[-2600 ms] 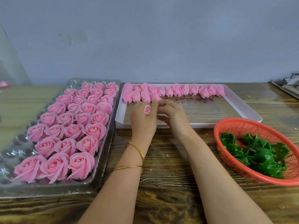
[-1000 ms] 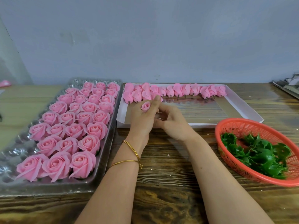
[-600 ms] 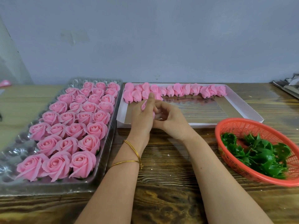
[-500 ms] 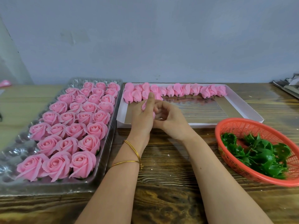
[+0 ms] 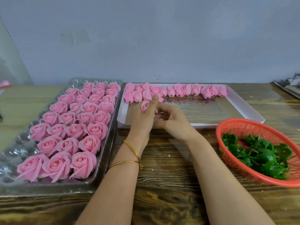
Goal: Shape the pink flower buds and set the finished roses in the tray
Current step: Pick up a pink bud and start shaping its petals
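Shaping step: open the outer petals gently and evenly, keeping the base pinched so nothing tears. Left hand [image 5: 141,120] fingers curled round bud [image 5: 144,106], above box [image 5: 203,125] left end. Right hand [image 5: 173,122] fingers bent, tips against left hand; can't tell whether they pinch a petal. Tray [image 5: 17,151] left of box, cells free.

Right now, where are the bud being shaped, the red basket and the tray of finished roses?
bud [image 5: 144,106]: head view, its spiral top.
red basket [image 5: 259,129]: head view, bare far wall.
tray [image 5: 14,151]: head view, empty left cells.
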Tool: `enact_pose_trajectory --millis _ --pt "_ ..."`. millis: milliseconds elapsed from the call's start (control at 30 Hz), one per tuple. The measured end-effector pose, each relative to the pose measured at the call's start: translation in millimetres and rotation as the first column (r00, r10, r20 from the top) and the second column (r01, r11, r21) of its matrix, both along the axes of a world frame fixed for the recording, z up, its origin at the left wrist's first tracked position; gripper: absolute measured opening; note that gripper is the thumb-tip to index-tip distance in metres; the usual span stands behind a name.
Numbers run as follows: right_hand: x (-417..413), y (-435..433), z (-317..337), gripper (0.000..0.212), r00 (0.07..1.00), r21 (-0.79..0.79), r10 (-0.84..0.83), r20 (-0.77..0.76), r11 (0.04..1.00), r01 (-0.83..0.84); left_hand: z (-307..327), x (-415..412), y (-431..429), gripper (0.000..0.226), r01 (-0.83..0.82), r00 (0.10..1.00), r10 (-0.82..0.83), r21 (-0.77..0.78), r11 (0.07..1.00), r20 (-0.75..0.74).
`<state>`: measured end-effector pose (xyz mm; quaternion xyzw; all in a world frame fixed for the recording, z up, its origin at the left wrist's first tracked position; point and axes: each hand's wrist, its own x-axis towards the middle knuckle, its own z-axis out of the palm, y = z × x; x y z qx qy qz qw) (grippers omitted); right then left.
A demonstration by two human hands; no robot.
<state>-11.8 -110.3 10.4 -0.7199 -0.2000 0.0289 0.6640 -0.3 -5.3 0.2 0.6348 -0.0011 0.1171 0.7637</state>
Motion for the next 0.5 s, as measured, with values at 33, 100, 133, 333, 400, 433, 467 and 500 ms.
enact_pose_trajectory --millis 33,100,133,333,400,433,467,500 --pt "0.1 0.0 0.3 0.032 1.000 0.000 -0.005 -0.004 1.000 0.005 0.4 0.1 -0.6 0.044 -0.005 1.000 0.005 -0.008 1.000 -0.016" --pt "0.8 0.3 -0.1 0.036 1.000 -0.004 -0.028 -0.008 1.000 0.028 1.0 0.0 -2.0 0.043 -0.011 0.999 0.009 -0.032 0.999 -0.037" --pt "1.3 0.5 -0.4 0.038 0.999 -0.004 -0.044 -0.006 0.999 0.044 0.9 0.4 -2.5 0.044 -0.011 0.999 0.010 -0.038 0.999 -0.045" --pt "3.4 0.8 -2.2 0.032 0.998 -0.002 -0.064 0.007 0.998 0.064 0.9 -0.3 -2.0 0.051 0.027 1.000 -0.027 -0.039 0.999 -0.001" --pt "2.8 0.6 -2.4 0.030 0.998 0.004 -0.055 0.003 0.998 0.055 0.4 -0.6 -1.2 0.036 0.022 0.999 -0.021 -0.013 1.000 0.034" --pt "2.3 0.5 -2.5 0.030 0.999 0.005 -0.052 0.004 0.999 0.052 0.6 -0.8 -0.2 0.031 0.015 0.999 -0.015 0.002 1.000 0.050" --pt "1.7 0.2 -2.4 0.029 0.999 0.003 -0.045 0.004 0.999 0.045 1.0 -1.0 0.7 0.029 0.010 0.998 -0.011 0.011 1.000 0.061" --pt "0.8 -0.2 -2.1 0.030 0.999 0.001 -0.036 0.001 0.999 0.036 1.3 -1.0 1.3 0.031 0.009 0.998 -0.010 0.013 1.000 0.068"
